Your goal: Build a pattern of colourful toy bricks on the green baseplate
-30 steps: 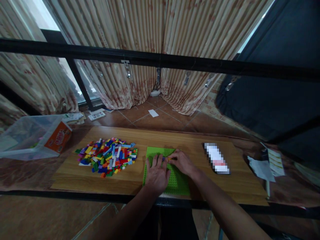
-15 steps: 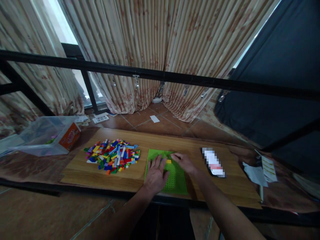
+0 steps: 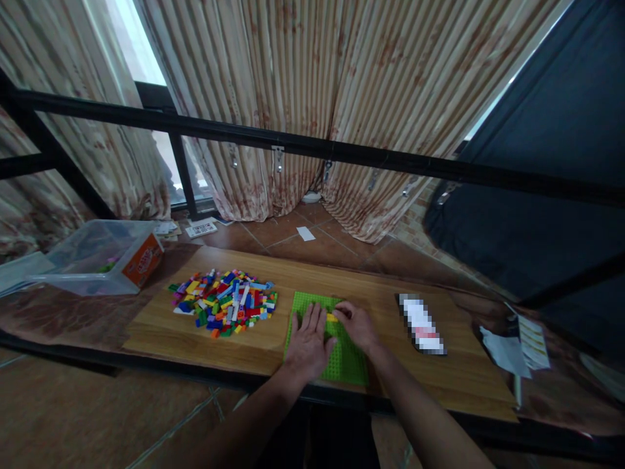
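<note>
A green studded baseplate (image 3: 346,365) lies on the wooden board in front of me. My left hand (image 3: 308,345) rests flat on its left part, palm down and fingers stretched out. Near the plate's upper middle sits a small yellow brick (image 3: 331,318), just right of the left fingertips. My right hand (image 3: 357,326) reaches in from the right, its thumb and fingers pinched at the brick's right end. Those fingertips partly cover the brick, and anything else between them is hidden. Left of the plate spreads a pile of mixed coloured building bricks (image 3: 227,303).
A phone (image 3: 420,326) with a blurred screen lies on the wooden board (image 3: 195,352), right of my hands. At the far left stands a clear plastic box (image 3: 97,254) with an orange label. Papers (image 3: 505,352) lie off the board's right end. A black rail (image 3: 303,140) crosses behind.
My right hand has moved in to the yellow brick, its fingertips now at the brick's right end. The left hand stays flat on the baseplate. The whole view has shifted slightly.
</note>
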`<act>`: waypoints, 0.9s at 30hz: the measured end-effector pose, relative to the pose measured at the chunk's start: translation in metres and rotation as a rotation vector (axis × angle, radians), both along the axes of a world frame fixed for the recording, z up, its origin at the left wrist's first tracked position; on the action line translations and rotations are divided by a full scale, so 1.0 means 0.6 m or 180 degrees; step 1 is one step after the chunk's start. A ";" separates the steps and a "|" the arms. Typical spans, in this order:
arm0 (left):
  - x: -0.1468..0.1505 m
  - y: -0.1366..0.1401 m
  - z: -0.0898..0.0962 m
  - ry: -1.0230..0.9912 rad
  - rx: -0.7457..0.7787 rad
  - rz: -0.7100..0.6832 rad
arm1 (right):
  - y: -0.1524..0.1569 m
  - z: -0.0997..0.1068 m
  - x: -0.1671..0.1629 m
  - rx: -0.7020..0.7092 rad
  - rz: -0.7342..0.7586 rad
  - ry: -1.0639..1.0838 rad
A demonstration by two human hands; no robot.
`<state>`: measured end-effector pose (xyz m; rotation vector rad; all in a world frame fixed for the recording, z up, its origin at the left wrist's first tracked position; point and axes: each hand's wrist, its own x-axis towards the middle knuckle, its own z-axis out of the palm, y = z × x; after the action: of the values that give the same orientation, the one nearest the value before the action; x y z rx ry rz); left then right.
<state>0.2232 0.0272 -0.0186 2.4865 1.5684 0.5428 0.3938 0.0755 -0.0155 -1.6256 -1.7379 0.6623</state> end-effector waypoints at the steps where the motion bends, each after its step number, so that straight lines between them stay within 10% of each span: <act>1: 0.001 0.000 -0.002 0.0050 -0.0006 -0.0017 | -0.001 0.000 0.000 0.0019 -0.0004 -0.0011; 27: -0.003 -0.012 0.003 -0.0150 0.0232 0.0371 | -0.032 -0.022 -0.015 0.0800 -0.0268 -0.0491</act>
<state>0.2216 0.0203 -0.0167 2.4255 1.7133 0.6819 0.3847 0.0562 -0.0284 -1.5964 -1.7696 0.2716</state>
